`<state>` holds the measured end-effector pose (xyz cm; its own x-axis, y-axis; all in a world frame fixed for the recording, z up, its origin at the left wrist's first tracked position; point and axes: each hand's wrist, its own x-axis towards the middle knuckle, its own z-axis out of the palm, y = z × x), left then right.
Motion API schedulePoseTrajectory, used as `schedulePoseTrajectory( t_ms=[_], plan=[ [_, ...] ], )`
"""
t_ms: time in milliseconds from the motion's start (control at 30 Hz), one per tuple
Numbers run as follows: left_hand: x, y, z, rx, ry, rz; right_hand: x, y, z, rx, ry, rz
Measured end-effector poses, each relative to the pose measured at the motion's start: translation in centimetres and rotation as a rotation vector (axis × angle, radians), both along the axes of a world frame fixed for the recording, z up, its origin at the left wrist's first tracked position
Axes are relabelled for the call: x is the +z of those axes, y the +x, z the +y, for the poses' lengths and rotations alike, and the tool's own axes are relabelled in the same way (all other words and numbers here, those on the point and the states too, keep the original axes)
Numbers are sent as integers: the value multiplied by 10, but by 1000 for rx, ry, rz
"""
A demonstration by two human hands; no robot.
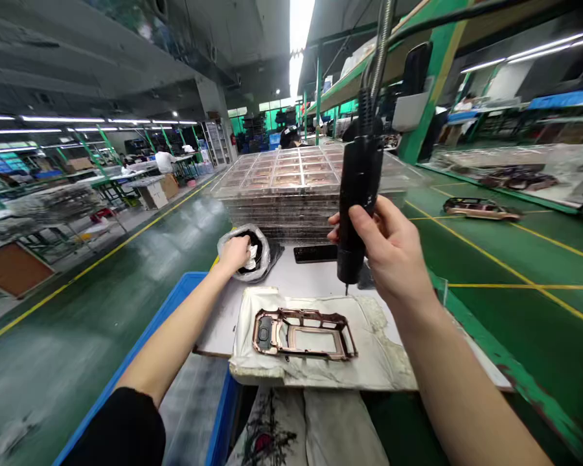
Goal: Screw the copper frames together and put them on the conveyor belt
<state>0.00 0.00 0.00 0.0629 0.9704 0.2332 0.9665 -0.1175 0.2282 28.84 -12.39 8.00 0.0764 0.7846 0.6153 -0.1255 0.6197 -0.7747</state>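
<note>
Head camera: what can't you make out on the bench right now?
Head view:
Bag contents: hidden by the left hand and a white cloth.
Electric screwdriver grip: hidden by the right hand.
Stacked clear trays contents: too small, glare.
Metal frame details: too small.

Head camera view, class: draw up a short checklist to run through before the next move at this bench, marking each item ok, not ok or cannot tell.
Right hand grips the black electric screwdriver: ok.
Screwdriver bit hangs clear of the copper-coloured metal frame: ok.
Frame lies flat on the stained white cloth: ok.
Left hand is at the mouth of the plastic bag, touching a white rag: ok.
Frame's small holes are free of debris: cannot tell, too small to see.
</note>
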Motion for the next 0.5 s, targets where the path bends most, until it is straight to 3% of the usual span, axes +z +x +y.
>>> schedulePoseTrajectory(
  t_ms=[167,267,367,500],
  plan=[
    [-12,5,-20,-155,-195,-48,-6,13,-2,-27,-4,-11],
    [-10,4,-27,-225,-282,-69,-8,12,-2,-5,-11,-11],
    [1,-2,-18,-180,-263,-91,-9,7,-1,44,-29,-4],
    [11,-10,10,21,-98,-94,-9,1,-1,63,-33,-20]
  ],
)
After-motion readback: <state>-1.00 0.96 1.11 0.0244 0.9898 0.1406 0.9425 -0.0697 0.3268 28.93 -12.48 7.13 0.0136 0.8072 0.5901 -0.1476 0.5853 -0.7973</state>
